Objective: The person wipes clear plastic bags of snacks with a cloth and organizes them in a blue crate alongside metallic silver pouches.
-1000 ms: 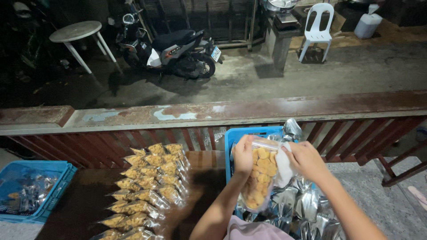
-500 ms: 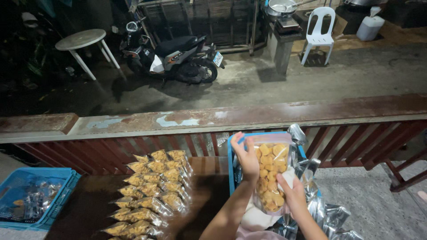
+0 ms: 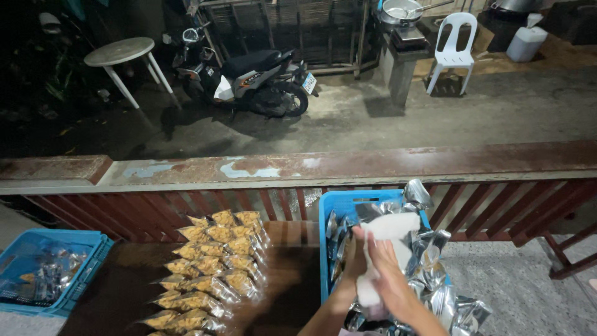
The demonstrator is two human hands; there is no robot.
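White and soft-looking, the pouch (image 3: 387, 252) sits between both hands above the blue crate (image 3: 328, 205), which stands at the right edge of the dark wooden counter (image 3: 292, 274). The left hand (image 3: 356, 254) presses it from the left side, and the right hand (image 3: 390, 274) lies over its front with fingers (image 3: 377, 249) closed on it. The grip looks loose to me, so the pouch could slip and drop into the shiny silver bags (image 3: 435, 274) piled in the crate, or fall past the counter edge to the floor. A hard squeeze could crush what is inside. The rows of clear snack packs (image 3: 211, 267) lie near the counter's middle, and an elbow could knock them. What is inside the pouch is hidden. The left hand's fingers are partly hidden behind it, and both arms are cut off at the bottom.
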